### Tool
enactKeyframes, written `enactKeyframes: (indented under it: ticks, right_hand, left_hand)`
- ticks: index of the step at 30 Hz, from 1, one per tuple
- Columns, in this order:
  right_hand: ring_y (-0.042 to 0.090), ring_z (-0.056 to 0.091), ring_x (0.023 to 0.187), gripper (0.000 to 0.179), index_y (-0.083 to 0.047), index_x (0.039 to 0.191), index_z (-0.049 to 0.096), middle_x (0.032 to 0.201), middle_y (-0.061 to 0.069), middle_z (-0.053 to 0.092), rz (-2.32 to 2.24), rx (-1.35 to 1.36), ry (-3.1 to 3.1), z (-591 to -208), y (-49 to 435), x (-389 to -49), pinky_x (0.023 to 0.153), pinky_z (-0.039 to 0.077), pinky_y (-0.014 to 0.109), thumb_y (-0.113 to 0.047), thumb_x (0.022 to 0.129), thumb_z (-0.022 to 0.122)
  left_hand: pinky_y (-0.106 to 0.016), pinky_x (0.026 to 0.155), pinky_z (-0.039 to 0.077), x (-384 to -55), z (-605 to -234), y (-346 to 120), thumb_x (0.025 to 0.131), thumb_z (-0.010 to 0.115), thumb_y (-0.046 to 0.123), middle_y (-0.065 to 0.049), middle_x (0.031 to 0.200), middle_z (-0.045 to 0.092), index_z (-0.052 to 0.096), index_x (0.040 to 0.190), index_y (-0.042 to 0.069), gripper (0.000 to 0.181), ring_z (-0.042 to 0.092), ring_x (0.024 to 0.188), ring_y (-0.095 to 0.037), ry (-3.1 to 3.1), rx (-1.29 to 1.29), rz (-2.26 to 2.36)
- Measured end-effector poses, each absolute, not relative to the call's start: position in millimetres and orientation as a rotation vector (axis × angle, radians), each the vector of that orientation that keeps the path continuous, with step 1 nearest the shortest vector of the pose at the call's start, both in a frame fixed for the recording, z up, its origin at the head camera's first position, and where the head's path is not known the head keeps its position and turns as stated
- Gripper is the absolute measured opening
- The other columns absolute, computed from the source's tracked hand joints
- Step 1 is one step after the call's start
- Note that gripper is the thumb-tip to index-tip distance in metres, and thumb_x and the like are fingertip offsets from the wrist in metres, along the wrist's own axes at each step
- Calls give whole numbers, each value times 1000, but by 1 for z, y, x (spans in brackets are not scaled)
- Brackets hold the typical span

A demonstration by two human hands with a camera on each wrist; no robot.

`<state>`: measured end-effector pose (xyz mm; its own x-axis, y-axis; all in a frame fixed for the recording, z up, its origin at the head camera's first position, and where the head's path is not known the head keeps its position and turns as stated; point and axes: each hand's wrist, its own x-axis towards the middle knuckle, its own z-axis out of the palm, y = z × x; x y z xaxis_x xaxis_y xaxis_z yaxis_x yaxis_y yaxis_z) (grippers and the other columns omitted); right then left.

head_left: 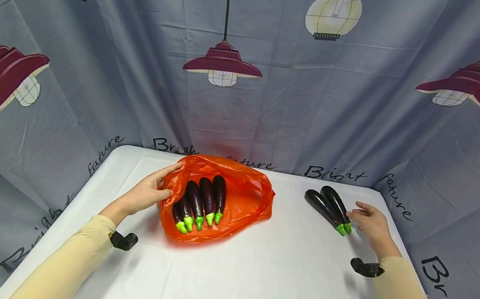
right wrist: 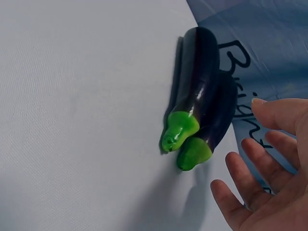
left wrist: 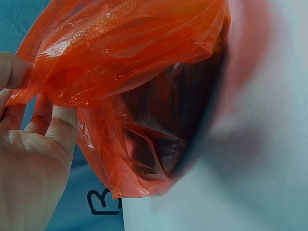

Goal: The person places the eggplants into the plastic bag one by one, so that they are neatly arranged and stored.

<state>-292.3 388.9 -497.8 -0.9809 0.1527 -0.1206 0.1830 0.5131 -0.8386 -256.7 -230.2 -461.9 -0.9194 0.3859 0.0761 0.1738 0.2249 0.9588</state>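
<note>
Partly hidden eggplants [head_left: 195, 204] inside orange bag [head_left: 252, 202], left fingers [head_left: 168, 170] pinching its rim, right fingers [right wrist: 265, 166] spread

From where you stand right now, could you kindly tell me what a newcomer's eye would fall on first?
Probably the bright orange bag, left of centre on the white table, with five dark eggplants inside and the left grip holding its left edge. Next, perhaps, the loose pair of eggplants at the table's right, near the right grip. Dark red lamps on the grey-blue curtain behind also stand out.
</note>
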Motion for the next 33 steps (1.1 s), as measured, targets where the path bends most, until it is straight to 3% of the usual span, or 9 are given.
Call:
enactKeyframes:
  ticks: [4, 18, 33]
  right_hand:
    - [42, 49, 124, 71, 7, 156, 32, 143, 33, 47, -1454, 319, 2742, -502, 390, -296, 96, 44, 49, -21, 99, 65]
    - [52, 42, 132, 69, 9, 154, 33, 144, 38, 43, -1317, 213, 2798, -517, 392, -314, 106, 37, 62, -20, 100, 63]
    - [56, 38, 133, 72, 10, 155, 29, 144, 42, 40, -1136, 137, 2784, -509, 396, -330, 109, 30, 67, -16, 98, 63]
  left_hand:
    - [-25, 89, 52, -257, -462, -230, 95, 55, -10, -10, 163, 34, 30, 163, 25, 81, 48, 131, -33, 2314, 534, 1770]
    - [-28, 85, 54, -255, -463, -230, 94, 55, -9, -13, 163, 34, 29, 164, 25, 82, 51, 126, -31, 2295, 541, 1767]
    - [-26, 87, 53, -254, -462, -230, 94, 54, -11, -12, 161, 38, 30, 163, 25, 82, 52, 125, -30, 2305, 527, 1774]
